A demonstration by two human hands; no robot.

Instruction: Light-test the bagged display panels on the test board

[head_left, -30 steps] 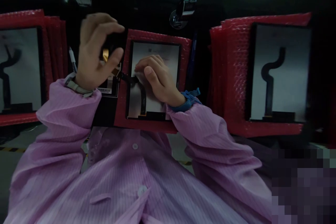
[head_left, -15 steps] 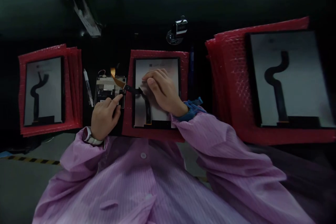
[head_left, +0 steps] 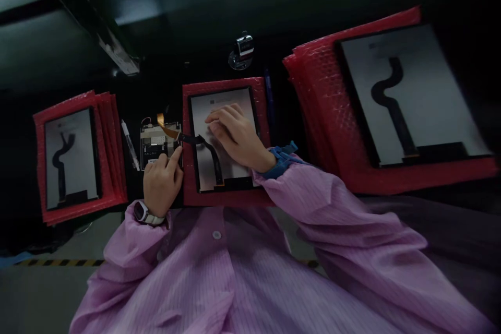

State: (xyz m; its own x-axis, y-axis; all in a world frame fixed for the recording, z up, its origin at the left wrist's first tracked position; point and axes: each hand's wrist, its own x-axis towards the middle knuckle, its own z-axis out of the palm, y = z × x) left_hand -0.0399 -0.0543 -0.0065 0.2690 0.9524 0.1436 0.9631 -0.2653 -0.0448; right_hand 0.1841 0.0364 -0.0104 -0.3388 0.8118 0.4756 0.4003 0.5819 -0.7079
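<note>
An LCD panel with a pale back lies on a red bubble-wrap bag in front of me. Its black flex cable bends left and meets an orange ribbon over a small circuit board assembly. My left hand has its index finger stretched out near the board's right edge, just below the cable joint; the other fingers are curled and it grips nothing. Across the panel rests my right hand, fingers extended and lying close together, with the palm side hidden.
Another panel lies on red bags at the left, and a larger-looking one on a stack at the right. A white pen, a blue pen and a metal tally counter are on the dark table.
The view has tilted and shifted, so the bench appears rotated. Both hands keep nearly the same places on the board and the panel; the left index finger points more steeply upward.
</note>
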